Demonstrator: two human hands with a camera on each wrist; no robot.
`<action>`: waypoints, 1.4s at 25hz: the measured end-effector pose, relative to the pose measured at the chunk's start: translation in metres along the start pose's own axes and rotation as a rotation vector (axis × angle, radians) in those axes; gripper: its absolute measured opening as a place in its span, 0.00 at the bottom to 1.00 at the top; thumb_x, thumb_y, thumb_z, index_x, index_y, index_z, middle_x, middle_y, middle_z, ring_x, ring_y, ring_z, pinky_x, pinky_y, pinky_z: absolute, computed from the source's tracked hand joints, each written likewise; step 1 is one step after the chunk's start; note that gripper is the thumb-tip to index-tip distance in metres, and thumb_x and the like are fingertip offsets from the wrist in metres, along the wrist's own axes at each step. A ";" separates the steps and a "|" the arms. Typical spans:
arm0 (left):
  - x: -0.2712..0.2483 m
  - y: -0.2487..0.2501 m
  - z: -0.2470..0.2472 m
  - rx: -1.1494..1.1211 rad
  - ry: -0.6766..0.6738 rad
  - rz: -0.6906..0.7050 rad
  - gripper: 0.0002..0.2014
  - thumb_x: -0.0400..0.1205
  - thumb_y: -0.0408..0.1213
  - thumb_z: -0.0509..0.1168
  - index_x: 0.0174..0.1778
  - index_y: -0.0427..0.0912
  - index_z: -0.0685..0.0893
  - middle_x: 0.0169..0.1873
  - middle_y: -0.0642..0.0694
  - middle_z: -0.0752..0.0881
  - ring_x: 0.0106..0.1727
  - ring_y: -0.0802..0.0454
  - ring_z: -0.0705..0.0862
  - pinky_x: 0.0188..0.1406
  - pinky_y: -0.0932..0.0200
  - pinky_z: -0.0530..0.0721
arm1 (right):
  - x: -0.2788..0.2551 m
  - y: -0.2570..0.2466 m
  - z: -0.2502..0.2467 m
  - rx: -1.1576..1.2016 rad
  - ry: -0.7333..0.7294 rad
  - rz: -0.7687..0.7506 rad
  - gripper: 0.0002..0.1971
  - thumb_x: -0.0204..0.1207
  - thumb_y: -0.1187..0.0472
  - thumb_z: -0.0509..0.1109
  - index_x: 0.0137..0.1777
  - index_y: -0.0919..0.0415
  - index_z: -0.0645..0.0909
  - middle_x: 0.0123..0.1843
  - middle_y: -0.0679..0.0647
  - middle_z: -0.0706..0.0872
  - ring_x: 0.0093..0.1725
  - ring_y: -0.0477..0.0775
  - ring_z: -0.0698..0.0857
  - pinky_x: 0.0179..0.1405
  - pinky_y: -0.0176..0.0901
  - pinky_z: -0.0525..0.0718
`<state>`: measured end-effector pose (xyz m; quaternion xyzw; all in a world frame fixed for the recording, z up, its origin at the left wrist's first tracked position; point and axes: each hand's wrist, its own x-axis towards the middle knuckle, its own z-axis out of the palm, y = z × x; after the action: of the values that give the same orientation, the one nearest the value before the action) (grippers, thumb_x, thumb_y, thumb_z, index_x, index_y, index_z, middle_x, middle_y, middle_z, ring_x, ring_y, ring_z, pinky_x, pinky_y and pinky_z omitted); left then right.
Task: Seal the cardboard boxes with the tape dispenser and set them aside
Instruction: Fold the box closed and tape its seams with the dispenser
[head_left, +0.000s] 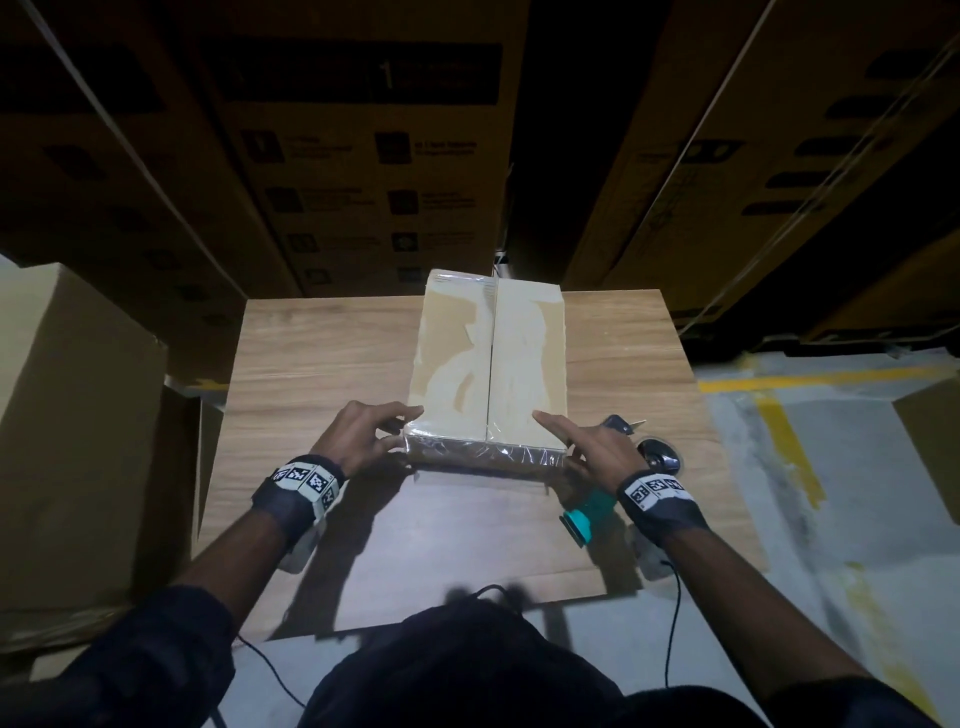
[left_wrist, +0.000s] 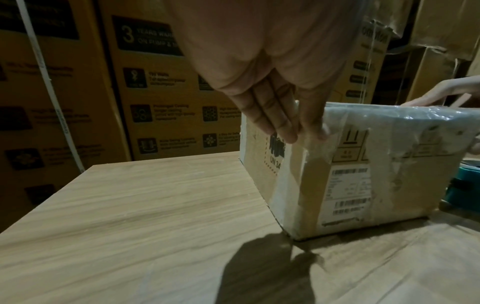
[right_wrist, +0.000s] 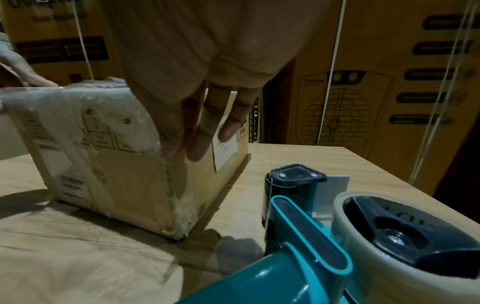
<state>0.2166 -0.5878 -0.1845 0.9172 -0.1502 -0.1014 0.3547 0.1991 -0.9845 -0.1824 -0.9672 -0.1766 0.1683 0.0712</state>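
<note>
Head view, nearest: the person's dark sleeves and forearms, each wrist wearing a band with black-and-white markers.
Head view, left hand (head_left: 363, 434): fingers spread and nearly straight, laid on the near left corner of the cardboard box (head_left: 488, 364).
Head view, right hand (head_left: 587, 444): forefinger out along the box top, the rest at the near right corner.
Head view, box: upright on the wooden table (head_left: 322, 353), flaps closed, seam running away from the person, clear tape over the near edge.
Head view, tape dispenser (head_left: 597, 512): teal handle, lying on the table just right of the box, under the right wrist, unheld.
Head view, surroundings: large printed cartons (head_left: 363, 156) stacked behind the table.
Left wrist view: straight fingers (left_wrist: 275, 119) pressed flat on the box's left side (left_wrist: 363, 168); shipping label on the near face.
Right wrist view: dispenser (right_wrist: 311, 236) closest, with its tape roll; beyond it, straight fingers (right_wrist: 197, 131) rest against the box's right side (right_wrist: 116, 174).
</note>
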 end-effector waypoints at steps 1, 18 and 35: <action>0.001 0.000 0.001 -0.007 -0.002 -0.022 0.28 0.74 0.34 0.82 0.70 0.53 0.88 0.55 0.46 0.93 0.54 0.56 0.91 0.61 0.49 0.89 | 0.002 -0.001 -0.001 -0.012 -0.008 -0.005 0.50 0.80 0.61 0.75 0.86 0.28 0.43 0.54 0.56 0.91 0.49 0.61 0.89 0.49 0.57 0.89; -0.013 0.003 0.017 -0.130 0.133 0.019 0.30 0.76 0.59 0.68 0.72 0.48 0.87 0.60 0.52 0.91 0.56 0.61 0.89 0.63 0.58 0.85 | 0.006 0.012 0.015 0.018 0.040 -0.070 0.33 0.86 0.33 0.55 0.86 0.23 0.42 0.64 0.55 0.91 0.47 0.58 0.91 0.48 0.59 0.91; -0.006 0.073 0.037 0.236 0.065 0.239 0.13 0.85 0.39 0.70 0.65 0.49 0.89 0.62 0.47 0.87 0.61 0.46 0.84 0.60 0.46 0.84 | 0.000 -0.069 -0.037 0.131 0.188 -0.099 0.12 0.83 0.44 0.70 0.63 0.41 0.87 0.54 0.45 0.87 0.54 0.50 0.81 0.57 0.50 0.78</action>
<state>0.1853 -0.6606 -0.1612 0.9308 -0.2578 -0.0106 0.2589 0.1898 -0.9231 -0.1344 -0.9621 -0.2054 0.0844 0.1585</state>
